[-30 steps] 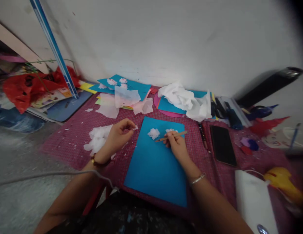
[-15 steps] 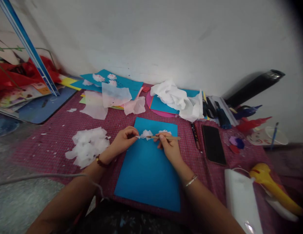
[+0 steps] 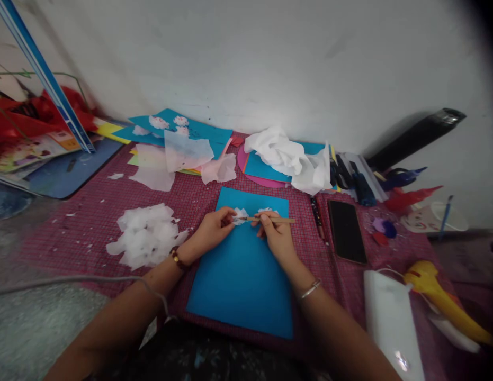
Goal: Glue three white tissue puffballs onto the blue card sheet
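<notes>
A blue sheet of paper (image 3: 242,275) lies lengthwise before me. Near its top edge are two white clumps of crumpled tissue paper: the left clump (image 3: 241,214) between my hands, the other partly behind my right hand. My left hand (image 3: 216,228) is closed in a pinch at the left clump, on what looks like a small white tissue piece. Between the fingers of my right hand (image 3: 276,235) is a thin wooden stick (image 3: 286,220), its narrow end pointing left at the same clump. Fingers hide part of its contact with the tissue.
Left of the sheet lies a pile of white tissue pieces (image 3: 145,235). Crumpled white tissue (image 3: 276,151) and a decorated blue sheet (image 3: 214,138) sit by the wall. To the right are a phone (image 3: 347,231), a white box (image 3: 393,317) and a yellow glue gun (image 3: 440,301).
My left hand has moved right, bringing its pinched fingers onto the left tissue clump. My right hand stays nearly in place with the stick.
</notes>
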`<act>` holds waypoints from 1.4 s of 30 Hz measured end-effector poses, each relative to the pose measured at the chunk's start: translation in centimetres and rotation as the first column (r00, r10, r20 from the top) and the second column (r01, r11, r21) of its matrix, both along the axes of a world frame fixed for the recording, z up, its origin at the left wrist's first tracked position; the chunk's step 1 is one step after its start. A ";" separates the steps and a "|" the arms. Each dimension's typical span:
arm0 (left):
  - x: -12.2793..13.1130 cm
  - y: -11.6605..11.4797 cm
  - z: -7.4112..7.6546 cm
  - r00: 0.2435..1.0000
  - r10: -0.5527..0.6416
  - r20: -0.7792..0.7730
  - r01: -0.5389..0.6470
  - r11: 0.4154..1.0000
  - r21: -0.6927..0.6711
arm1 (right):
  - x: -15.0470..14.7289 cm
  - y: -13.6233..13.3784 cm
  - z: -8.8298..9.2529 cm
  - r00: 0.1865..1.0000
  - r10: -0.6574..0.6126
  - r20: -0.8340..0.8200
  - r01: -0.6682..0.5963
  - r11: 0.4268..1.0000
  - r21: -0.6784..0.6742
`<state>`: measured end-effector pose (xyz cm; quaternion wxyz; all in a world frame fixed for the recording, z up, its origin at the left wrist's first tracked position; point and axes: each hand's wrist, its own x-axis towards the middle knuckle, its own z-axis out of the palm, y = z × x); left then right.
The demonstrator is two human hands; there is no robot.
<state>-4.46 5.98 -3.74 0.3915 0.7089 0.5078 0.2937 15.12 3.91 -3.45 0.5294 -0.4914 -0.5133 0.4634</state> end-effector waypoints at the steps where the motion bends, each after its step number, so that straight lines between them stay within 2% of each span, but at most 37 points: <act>1: 0.0 -0.1 0.0 1.000 -0.007 0.004 0.007 1.000 -0.001 | 0.0 0.0 -0.1 1.000 0.003 -0.003 -0.003 1.000 0.002; 8: -0.2 -0.6 0.9 0.997 -0.074 -0.022 0.076 0.992 0.104 | 0.2 0.2 -0.8 1.000 0.025 -0.002 -0.025 1.000 0.009; 11: -0.5 -0.6 1.4 0.989 -0.144 -0.045 0.147 0.986 0.075 | 0.2 0.1 -0.9 1.000 0.027 0.004 -0.027 1.000 0.004; 14: -0.6 -0.6 1.5 0.966 -0.221 -0.136 0.232 0.970 0.068 | 0.2 0.2 -0.8 0.999 0.040 0.008 -0.040 0.999 -0.004; 17: -0.4 -0.6 1.2 0.969 -0.124 -0.213 0.147 0.984 0.096 | 0.1 0.2 -0.7 0.999 0.045 0.010 -0.045 0.999 0.002; 21: -0.2 -0.4 0.4 0.987 -0.024 -0.161 0.036 0.997 0.074 | 0.1 0.2 -0.4 0.999 0.041 0.001 -0.041 0.999 0.006; 25: -0.4 0.0 0.0 0.988 -0.042 -0.148 0.058 0.993 0.105 | 0.1 0.1 -0.3 1.000 0.025 -0.012 -0.025 1.000 0.006; 30: -0.5 0.1 0.7 0.984 -0.092 -0.155 0.112 0.985 0.130 | 0.3 0.0 -0.3 0.996 0.018 -0.083 -0.020 1.000 -0.017; 33: -0.3 0.3 1.0 0.984 -0.050 -0.173 0.069 0.992 0.110 | 0.3 -0.1 -0.3 0.991 0.040 -0.125 -0.046 0.998 -0.040; 36: 0.0 0.5 0.9 0.982 -0.003 -0.186 0.017 0.997 0.073 | 0.1 -0.1 -0.2 0.994 0.051 -0.097 -0.055 0.998 -0.035; 42: 0.1 0.6 0.4 0.986 0.013 -0.165 -0.003 0.998 0.060 | 0.0 -0.2 -0.1 0.998 0.048 -0.047 -0.050 0.998 -0.045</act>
